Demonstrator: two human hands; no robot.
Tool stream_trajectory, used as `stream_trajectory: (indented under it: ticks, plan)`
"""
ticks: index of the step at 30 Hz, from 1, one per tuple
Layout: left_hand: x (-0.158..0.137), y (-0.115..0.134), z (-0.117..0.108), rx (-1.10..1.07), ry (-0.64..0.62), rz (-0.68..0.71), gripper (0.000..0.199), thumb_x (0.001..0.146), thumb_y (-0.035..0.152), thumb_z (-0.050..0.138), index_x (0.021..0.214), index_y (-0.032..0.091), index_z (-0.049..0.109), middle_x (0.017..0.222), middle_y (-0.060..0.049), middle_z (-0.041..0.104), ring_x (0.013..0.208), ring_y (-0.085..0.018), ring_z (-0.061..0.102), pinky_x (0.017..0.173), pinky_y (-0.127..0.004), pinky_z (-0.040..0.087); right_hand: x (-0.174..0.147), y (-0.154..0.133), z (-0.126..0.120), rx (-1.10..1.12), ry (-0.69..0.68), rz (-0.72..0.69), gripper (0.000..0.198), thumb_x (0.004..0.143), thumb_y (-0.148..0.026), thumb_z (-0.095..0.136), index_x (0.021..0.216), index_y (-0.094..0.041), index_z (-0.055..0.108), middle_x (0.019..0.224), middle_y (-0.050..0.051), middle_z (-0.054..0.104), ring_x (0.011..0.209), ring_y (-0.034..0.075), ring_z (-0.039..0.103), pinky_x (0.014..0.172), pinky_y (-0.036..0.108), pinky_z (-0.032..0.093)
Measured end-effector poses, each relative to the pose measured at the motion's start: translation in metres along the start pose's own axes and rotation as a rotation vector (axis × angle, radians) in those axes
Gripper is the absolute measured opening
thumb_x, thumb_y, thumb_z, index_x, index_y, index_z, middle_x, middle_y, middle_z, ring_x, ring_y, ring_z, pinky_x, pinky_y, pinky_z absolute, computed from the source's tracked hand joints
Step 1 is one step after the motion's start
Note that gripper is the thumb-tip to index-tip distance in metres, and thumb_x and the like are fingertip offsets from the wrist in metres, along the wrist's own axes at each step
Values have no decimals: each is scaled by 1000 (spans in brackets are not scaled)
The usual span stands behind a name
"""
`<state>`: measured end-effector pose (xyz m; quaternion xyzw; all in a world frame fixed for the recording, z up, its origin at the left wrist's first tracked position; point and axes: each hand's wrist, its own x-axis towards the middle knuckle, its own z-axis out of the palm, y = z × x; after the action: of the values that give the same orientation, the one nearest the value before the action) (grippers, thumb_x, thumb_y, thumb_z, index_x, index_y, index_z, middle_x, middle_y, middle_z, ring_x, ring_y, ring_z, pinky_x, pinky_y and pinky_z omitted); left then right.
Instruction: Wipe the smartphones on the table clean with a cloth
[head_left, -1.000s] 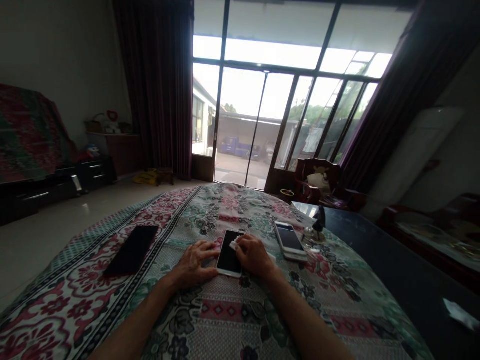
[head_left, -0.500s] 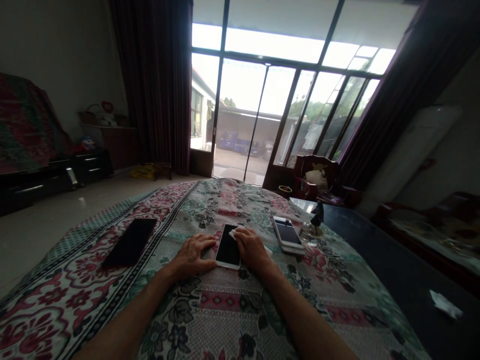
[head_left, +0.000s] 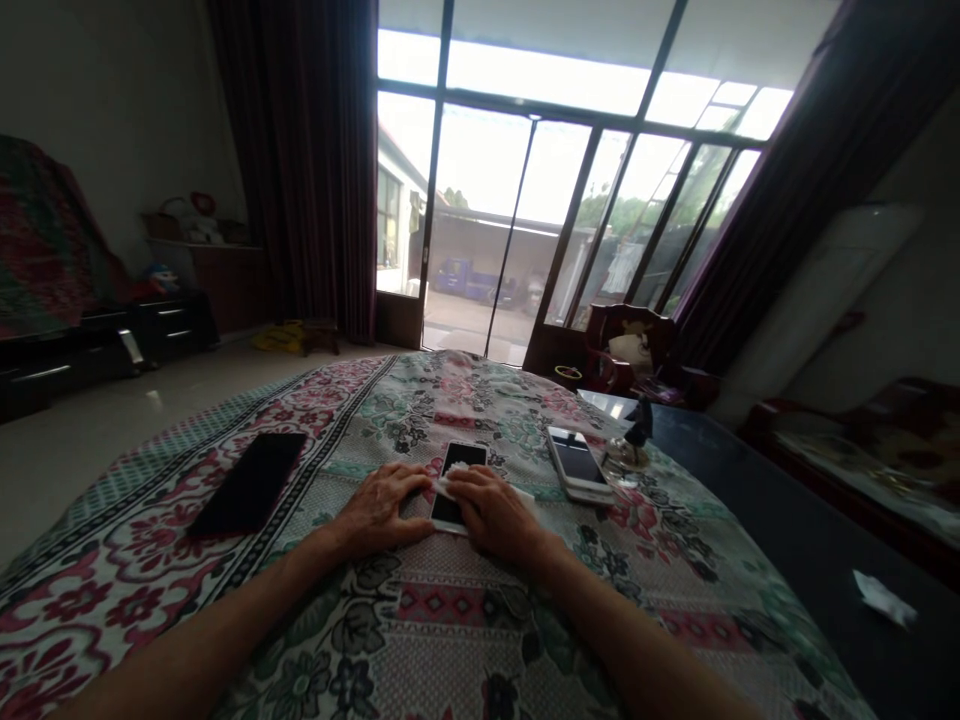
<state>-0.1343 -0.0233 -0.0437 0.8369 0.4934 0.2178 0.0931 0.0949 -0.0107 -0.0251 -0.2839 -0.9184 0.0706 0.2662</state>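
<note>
A white-framed smartphone (head_left: 465, 455) with a dark screen lies face up on the patterned cloth. At its left edge, my left hand (head_left: 380, 508) holds it in place, the thumb by the bottom corner and the fingers along the side. My right hand (head_left: 496, 515) presses a crumpled white tissue (head_left: 454, 472) against the middle of the screen. Fingers and tissue cover much of the glass. To the right lie stacked white phones (head_left: 579, 465). A larger black device (head_left: 247, 485), perhaps a big phone or tablet, rests to the left.
The patterned tablecloth (head_left: 442, 625) covers the table. Beside the stacked phones stands a clear object with a dark top (head_left: 634, 440). A dark tabletop (head_left: 750, 480) on the right carries a crumpled white tissue (head_left: 885, 598). Beyond are a wooden chair (head_left: 630, 345) and glass doors (head_left: 480, 230).
My right hand has slid the tissue leftward across the phone's screen, covering its middle. My left hand stays at the phone's left edge. The view has shifted slightly.
</note>
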Motion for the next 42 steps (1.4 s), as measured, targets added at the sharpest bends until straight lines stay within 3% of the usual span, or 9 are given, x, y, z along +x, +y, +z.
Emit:
stream_trajectory:
  ticks: [10,17,20,27,33,37,42]
  plan:
    - [0,0,4,-9,11,-8,45,74,43,72,115,27,67,139,-5,55,130,-32,44,111,-47,33,43,46,3,-180,-32,114,35,91,-10,43,113,-17,69,120,9,68,112,22,59,102,37,42]
    - [0,3,-1,-6,-7,16,48,76,43,71,120,25,66,139,-7,55,128,-32,44,110,-50,33,40,55,4,-98,-45,18,43,81,-4,46,114,-19,70,124,6,67,118,20,57,106,38,40]
    - [0,3,-2,-3,-17,24,50,77,43,70,123,26,64,139,-7,55,128,-31,44,110,-49,33,34,58,-5,-95,-83,43,42,79,-3,48,108,-21,73,120,4,69,116,19,59,105,36,42]
    - [0,2,-2,-2,-20,16,51,77,43,71,124,25,65,139,-9,55,129,-33,44,109,-51,33,30,52,-14,-271,-33,347,32,82,-3,48,96,-18,73,112,8,71,106,20,61,99,33,43]
    - [0,2,0,34,12,51,48,78,46,70,122,26,67,137,-9,57,125,-33,48,107,-51,37,42,28,1,-231,-123,154,43,82,-1,44,116,-16,67,125,9,64,115,20,55,101,33,40]
    - [-1,4,3,64,42,78,46,80,49,68,120,28,67,136,-9,58,123,-34,49,105,-53,38,43,26,4,-163,-158,59,47,81,0,42,114,-21,68,125,4,65,116,18,55,103,32,38]
    - [-2,7,6,84,87,84,41,80,47,69,117,29,68,133,-8,60,121,-32,52,103,-52,40,36,42,-7,-223,-77,271,44,82,-1,42,109,-21,70,120,5,68,114,19,57,101,31,39]
